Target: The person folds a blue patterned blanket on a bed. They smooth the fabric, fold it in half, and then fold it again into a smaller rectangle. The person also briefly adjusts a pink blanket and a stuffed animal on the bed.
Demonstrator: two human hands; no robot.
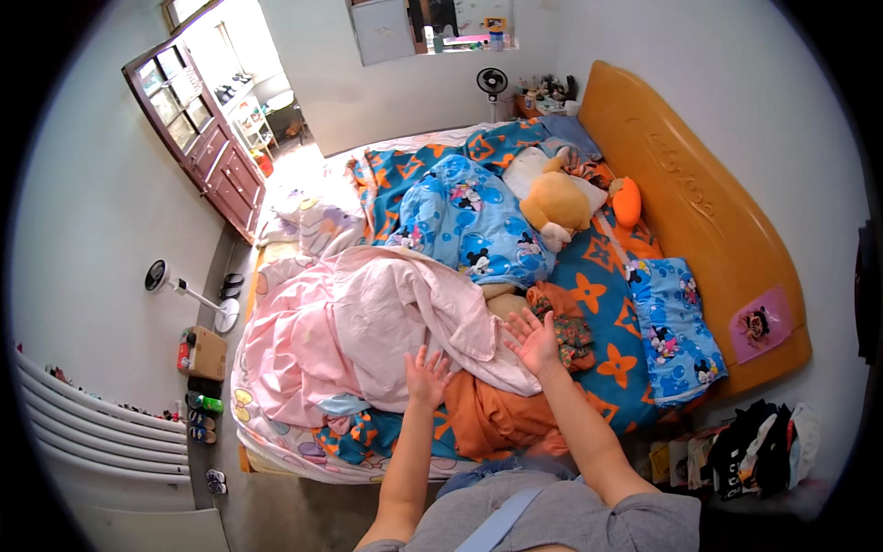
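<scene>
Both of my hands are raised over the near side of a bed, palms up with fingers spread. My left hand [428,378] is over the edge of a crumpled pink blanket [372,317] and holds nothing. Over the blanket's right end, my right hand [534,343] is also empty. Between my forearms lies an orange cloth [497,417]. A patterned garment [571,338] lies just right of my right hand. Farther back are a blue cartoon-print quilt [469,214], a yellow plush toy [559,200] and an orange plush toy [626,201]. A folded blue cartoon-print pillow or quilt [676,331] rests near the headboard.
A wooden headboard [690,193] stands along the right. Clothes [752,448] are piled low at the right. To the left are a white standing fan [200,297], a cardboard box [207,353], shoes [202,428], a white radiator [103,428] and an open wooden door [207,145].
</scene>
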